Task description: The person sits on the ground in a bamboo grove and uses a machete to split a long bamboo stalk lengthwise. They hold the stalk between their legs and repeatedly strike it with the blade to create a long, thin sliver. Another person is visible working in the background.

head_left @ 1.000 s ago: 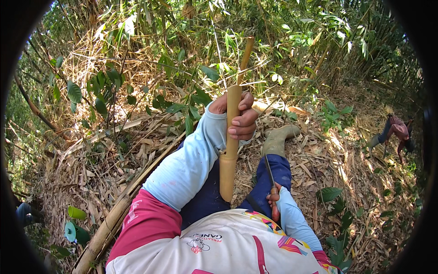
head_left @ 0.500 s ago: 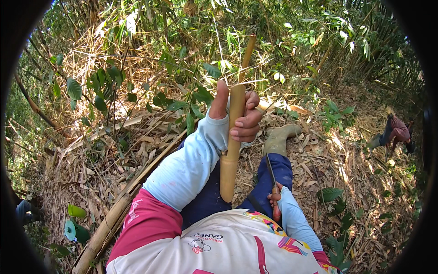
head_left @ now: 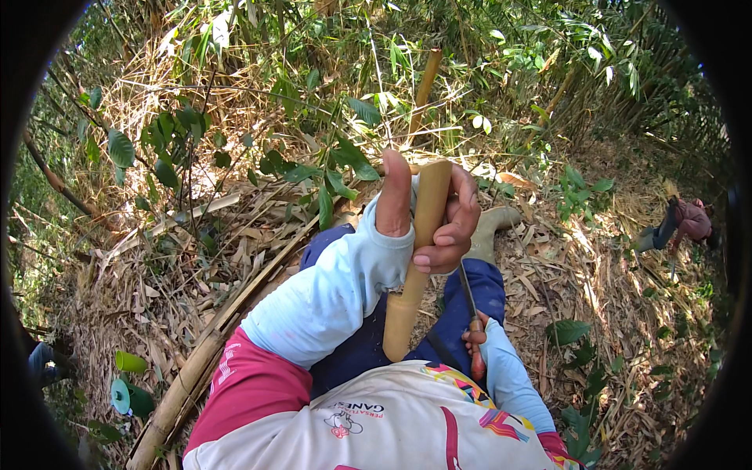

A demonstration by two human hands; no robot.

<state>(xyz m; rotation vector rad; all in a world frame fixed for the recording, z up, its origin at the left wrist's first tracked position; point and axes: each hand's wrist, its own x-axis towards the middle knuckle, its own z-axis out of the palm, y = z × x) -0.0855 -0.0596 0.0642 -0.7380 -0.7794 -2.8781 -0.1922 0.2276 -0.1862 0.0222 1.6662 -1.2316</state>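
Note:
My left hand (head_left: 453, 232) is wrapped round a short tan bamboo tube (head_left: 430, 205), its thumb sticking up along the near side. The tube is tilted, with the cut upper end leaning away and to the right and the lower end just above my lap. A step-like notch shows on its lower half. Down by my right thigh, my right hand (head_left: 475, 337) grips the wooden handle of a long-bladed knife (head_left: 468, 291). Its narrow dark blade points up and away, along my trouser leg, apart from the tube.
A long split bamboo pole (head_left: 188, 380) lies on leaf litter at my left. Beside it are a green cup (head_left: 130, 362) and a dark green container (head_left: 131, 398) with a lighter round end. A bamboo stake (head_left: 425, 88) leans ahead among undergrowth. Another person (head_left: 689, 222) bends over at far right.
My left hand has moved slightly right and tipped the bamboo tube's top further to the right. The fingers have shifted on it. My right hand and the knife stay nearly still.

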